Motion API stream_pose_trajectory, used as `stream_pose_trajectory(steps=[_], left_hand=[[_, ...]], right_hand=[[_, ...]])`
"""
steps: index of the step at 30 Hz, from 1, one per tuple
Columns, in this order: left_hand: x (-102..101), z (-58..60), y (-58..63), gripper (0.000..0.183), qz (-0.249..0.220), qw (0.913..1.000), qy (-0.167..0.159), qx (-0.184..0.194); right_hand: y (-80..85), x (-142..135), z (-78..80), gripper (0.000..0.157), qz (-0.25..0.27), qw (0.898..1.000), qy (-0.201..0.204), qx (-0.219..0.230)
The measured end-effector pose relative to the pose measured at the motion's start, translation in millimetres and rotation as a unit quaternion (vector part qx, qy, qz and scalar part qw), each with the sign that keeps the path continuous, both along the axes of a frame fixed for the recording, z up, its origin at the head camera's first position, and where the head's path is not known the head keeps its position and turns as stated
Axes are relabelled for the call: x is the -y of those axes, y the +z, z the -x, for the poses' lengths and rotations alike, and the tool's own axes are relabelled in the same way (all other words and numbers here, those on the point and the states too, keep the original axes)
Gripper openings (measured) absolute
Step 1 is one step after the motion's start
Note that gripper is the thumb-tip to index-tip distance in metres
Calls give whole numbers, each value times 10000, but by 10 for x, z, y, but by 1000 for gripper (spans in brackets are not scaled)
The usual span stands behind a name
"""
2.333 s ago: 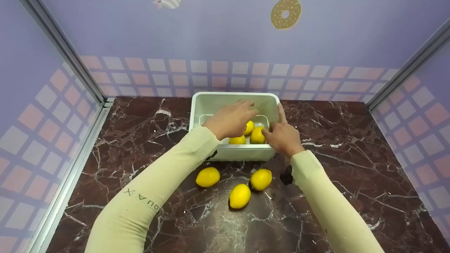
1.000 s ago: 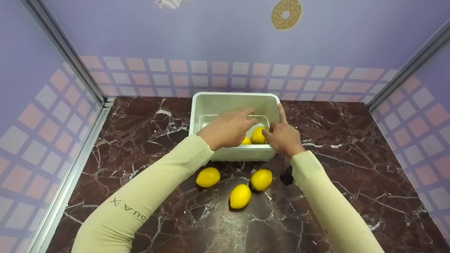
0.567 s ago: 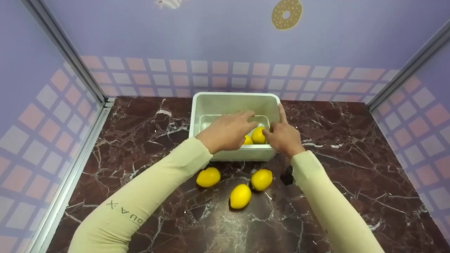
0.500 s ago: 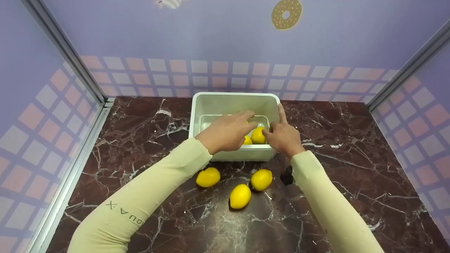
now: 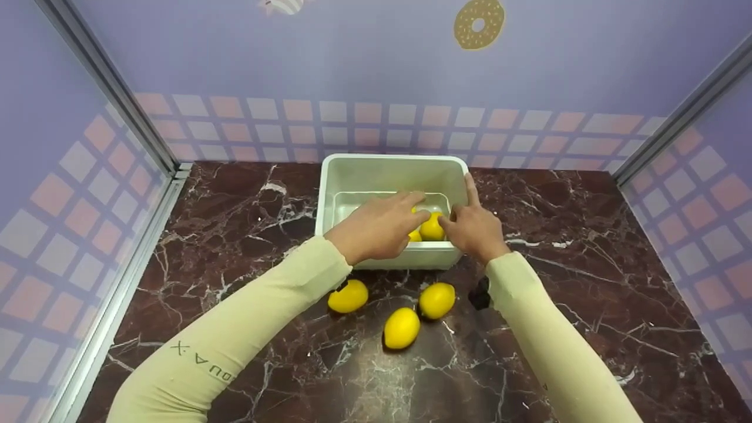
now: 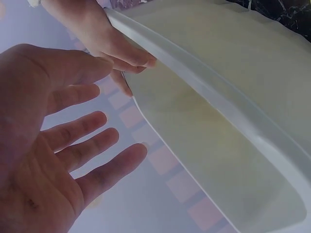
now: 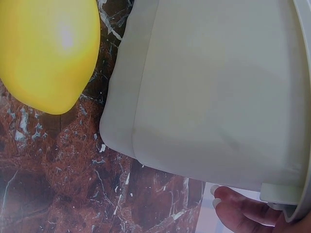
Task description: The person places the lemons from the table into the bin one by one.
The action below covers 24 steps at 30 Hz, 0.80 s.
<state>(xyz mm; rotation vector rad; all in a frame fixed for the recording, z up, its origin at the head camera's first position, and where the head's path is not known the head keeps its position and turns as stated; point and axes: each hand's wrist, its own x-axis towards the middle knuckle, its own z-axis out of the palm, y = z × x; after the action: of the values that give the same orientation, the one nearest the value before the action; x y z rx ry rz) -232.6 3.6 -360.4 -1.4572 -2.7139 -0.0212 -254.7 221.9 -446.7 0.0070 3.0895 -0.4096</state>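
A white plastic bin (image 5: 393,156) stands at the back of the table with a few lemons (image 5: 432,227) inside. My left hand (image 5: 380,228) is over the bin's front, hiding part of its inside; the left wrist view shows its fingers (image 6: 116,170) spread and holding nothing. My right hand (image 5: 474,229) grips the bin's right side at the rim, index finger stretched along it and thumb inside. In the right wrist view, fingertips (image 7: 238,208) curl below the rim outside. Three lemons lie on the table before the bin: left (image 5: 348,296), front (image 5: 402,328) and right (image 5: 436,301).
The table (image 5: 576,329) has a dark red marbled top. Purple panels with a tile pattern stand behind (image 5: 247,70) and at both sides. A small black object (image 5: 479,295) shows under the right wrist.
My left hand has moved a little toward the bin's front edge, and its forearm has shifted left and down. The right hand, bin and table lemons stay put.
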Motion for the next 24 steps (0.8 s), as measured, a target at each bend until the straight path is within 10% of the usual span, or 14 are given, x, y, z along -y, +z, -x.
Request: stream_pose_trajectory(steps=[24], left_hand=[[14,-158,-68,35,-121,9991,-337,-219]], right_hand=[[-1,1,0,42,2,10000,-5,-36]])
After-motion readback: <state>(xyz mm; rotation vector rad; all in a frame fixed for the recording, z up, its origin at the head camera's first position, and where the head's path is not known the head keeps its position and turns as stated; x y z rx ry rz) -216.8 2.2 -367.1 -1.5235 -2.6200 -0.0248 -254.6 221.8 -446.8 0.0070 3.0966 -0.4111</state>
